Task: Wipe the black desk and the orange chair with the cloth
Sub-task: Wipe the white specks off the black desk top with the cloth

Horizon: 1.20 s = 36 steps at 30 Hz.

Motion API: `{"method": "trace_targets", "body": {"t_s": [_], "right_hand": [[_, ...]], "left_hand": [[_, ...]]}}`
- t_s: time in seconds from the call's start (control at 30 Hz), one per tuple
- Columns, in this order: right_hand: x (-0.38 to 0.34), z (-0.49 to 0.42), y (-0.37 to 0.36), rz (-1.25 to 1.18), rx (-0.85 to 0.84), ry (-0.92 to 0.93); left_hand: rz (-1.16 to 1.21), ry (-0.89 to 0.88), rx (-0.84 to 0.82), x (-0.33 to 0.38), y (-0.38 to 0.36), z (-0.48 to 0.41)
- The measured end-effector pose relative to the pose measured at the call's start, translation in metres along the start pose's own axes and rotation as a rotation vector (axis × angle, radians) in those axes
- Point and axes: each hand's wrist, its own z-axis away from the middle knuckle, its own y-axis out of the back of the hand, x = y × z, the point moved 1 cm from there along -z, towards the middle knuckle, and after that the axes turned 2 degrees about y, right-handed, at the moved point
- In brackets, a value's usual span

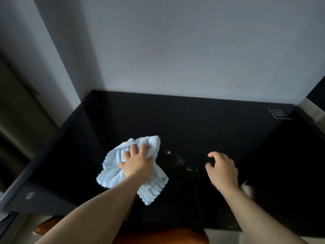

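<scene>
A glossy black desk (202, 124) fills the middle of the view, set against a pale wall. A crumpled light blue cloth (114, 171) lies on its left-centre. My left hand (137, 162) grips the cloth and bunches it under the fingers, pressing it down on the desk. My right hand (222, 169) hovers over or rests on the desk to the right, fingers loosely curled and holding nothing. White specks of dust (181, 161) lie on the desk between my hands. The orange chair (167, 235) shows under the desk's near edge at the bottom.
A white label (278, 112) sits at the desk's far right corner. A small sticker (29, 195) marks the near left corner. Dark curtains or panels (21, 111) stand to the left. A pale wall (175, 50) rises directly behind the desk.
</scene>
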Motion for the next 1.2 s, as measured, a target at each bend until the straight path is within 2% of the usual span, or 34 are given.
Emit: {"method": "trace_targets", "body": {"t_s": [0.13,0.23,0.33,0.47,0.53,0.6,0.67,0.7,0.73,0.8,0.87,0.93,1.1,1.17,1.2], "right_hand": [[0.051,-0.038,0.015,0.072,-0.062,-0.143],[0.076,-0.058,0.015,0.109,-0.167,-0.212],[0.085,-0.061,0.007,0.239,-0.192,-0.19],[0.085,-0.056,-0.003,0.385,-0.221,-0.158],[0.087,-0.056,-0.004,0.401,-0.216,-0.14],[0.09,-0.057,-0.004,0.384,-0.231,-0.134],[0.09,-0.057,-0.004,0.367,-0.239,-0.14],[0.089,-0.057,-0.003,0.371,-0.239,-0.143],[0.089,-0.058,-0.003,0.377,-0.242,-0.144],[0.091,-0.059,-0.003,0.387,-0.252,-0.142],[0.092,-0.059,-0.004,0.396,-0.261,-0.144],[0.093,-0.06,-0.004,0.399,-0.264,-0.151],[0.093,-0.06,-0.005,0.396,-0.272,-0.164],[0.093,-0.06,-0.005,0.372,-0.271,-0.169],[0.093,-0.059,-0.003,0.363,-0.273,-0.167]], "left_hand": [[-0.03,0.148,-0.003,0.015,-0.01,-0.025],[-0.111,0.16,-0.047,0.039,-0.016,-0.035],[-0.16,0.02,-0.055,0.069,-0.03,-0.022],[-0.124,-0.263,-0.131,0.1,-0.051,0.005],[0.055,-0.418,-0.214,0.105,-0.048,0.009],[0.245,-0.506,-0.165,0.102,-0.036,-0.003],[0.242,-0.43,0.029,0.091,-0.021,-0.035],[0.194,-0.319,0.083,0.083,-0.014,-0.055],[0.123,-0.171,0.055,0.078,-0.007,-0.073],[0.04,0.114,-0.131,0.073,-0.001,-0.102],[0.04,0.211,-0.238,0.081,-0.007,-0.118],[-0.02,0.118,-0.232,0.104,-0.015,-0.119],[-0.136,-0.302,-0.231,0.155,-0.048,-0.065],[-0.163,-0.511,-0.281,0.155,-0.064,-0.036],[-0.11,-0.553,-0.347,0.151,-0.065,-0.032]]}}
